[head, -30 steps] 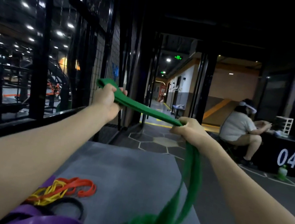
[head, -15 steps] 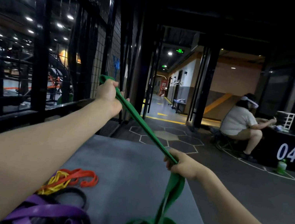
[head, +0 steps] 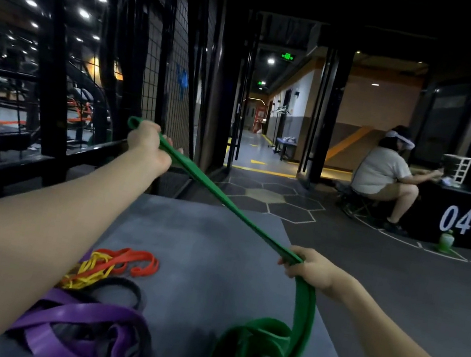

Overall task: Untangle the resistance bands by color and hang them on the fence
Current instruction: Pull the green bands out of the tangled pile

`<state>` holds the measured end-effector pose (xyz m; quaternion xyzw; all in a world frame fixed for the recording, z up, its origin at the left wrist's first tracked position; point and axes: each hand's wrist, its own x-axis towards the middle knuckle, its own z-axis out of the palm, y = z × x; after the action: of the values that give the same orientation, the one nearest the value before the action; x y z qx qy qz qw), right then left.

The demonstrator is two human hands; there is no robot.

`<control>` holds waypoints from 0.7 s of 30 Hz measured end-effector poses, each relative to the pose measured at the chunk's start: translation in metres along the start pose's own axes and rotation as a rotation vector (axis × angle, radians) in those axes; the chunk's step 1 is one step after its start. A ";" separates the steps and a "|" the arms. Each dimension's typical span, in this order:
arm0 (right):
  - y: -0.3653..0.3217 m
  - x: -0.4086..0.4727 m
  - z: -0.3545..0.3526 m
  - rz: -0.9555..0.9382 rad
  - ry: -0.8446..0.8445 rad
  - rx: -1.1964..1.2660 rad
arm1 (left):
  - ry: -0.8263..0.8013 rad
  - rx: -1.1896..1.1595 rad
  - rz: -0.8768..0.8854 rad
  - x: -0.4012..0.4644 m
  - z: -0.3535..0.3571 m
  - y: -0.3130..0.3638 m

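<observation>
I keep my left hand (head: 148, 145) clenched high on the green band (head: 225, 201) near the fence (head: 164, 73) and my right hand (head: 311, 269) gripping it lower, to draw its coiled tail clear off the grey surface (head: 200, 250).

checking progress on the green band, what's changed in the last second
The right hand has slid down the green band toward the grey mat, away from the left hand, so the stretch between them is longer. Both hands still grip it, the left still up by the fence. The purple, black, yellow and orange bands lie unmoved.
</observation>
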<state>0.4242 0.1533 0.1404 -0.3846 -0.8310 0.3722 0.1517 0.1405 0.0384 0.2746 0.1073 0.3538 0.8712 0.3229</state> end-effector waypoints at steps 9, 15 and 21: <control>-0.021 0.009 -0.004 -0.010 0.305 -0.162 | 0.055 0.599 -0.315 0.026 -0.072 -0.041; -0.037 0.008 -0.001 -0.045 0.286 -0.246 | -0.137 1.201 -0.137 0.010 -0.075 -0.075; -0.070 0.004 -0.001 -0.169 0.322 -0.266 | -0.902 1.384 0.096 -0.050 -0.008 -0.127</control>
<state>0.3850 0.1272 0.1929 -0.3849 -0.8670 0.1791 0.2609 0.2375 0.0703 0.1841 0.6362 0.6417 0.3425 0.2574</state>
